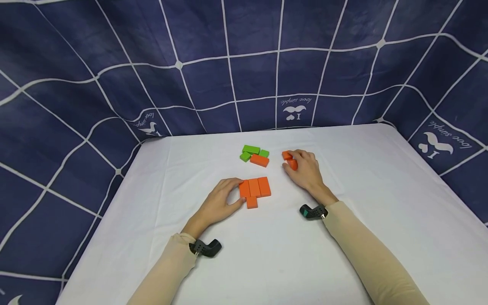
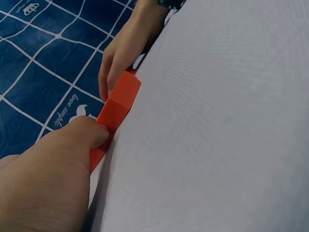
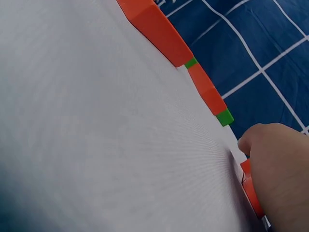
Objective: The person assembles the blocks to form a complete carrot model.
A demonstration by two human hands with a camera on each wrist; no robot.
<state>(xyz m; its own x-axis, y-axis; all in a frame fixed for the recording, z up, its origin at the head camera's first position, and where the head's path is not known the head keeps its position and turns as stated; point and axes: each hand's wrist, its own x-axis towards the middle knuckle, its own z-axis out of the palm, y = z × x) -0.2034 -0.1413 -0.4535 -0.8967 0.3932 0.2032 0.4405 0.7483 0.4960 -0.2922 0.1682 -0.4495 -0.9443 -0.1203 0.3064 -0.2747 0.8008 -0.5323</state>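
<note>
Three orange rectangular blocks (image 1: 254, 187) lie side by side, with a smaller orange block (image 1: 252, 202) against their near edge. My left hand (image 1: 216, 204) grips the leftmost block (image 1: 244, 189) between the index finger at its far corner and the thumb at its near end. In the left wrist view, the thumb presses the orange side of this group (image 2: 118, 104). Farther right, my right hand (image 1: 306, 171) curls thumb and fingers around an orange block (image 1: 292, 164), partly hidden by the hand. Another orange block (image 1: 286, 156) lies just beyond it, by the index fingertip.
Several green blocks (image 1: 251, 149) and an orange block (image 1: 259, 160) lie grouped beyond the orange arrangement. A white cloth (image 1: 267, 262) covers the table. Blue checked fabric (image 1: 251, 76) hangs behind and at the sides. Each wrist bears a black camera (image 1: 206, 248).
</note>
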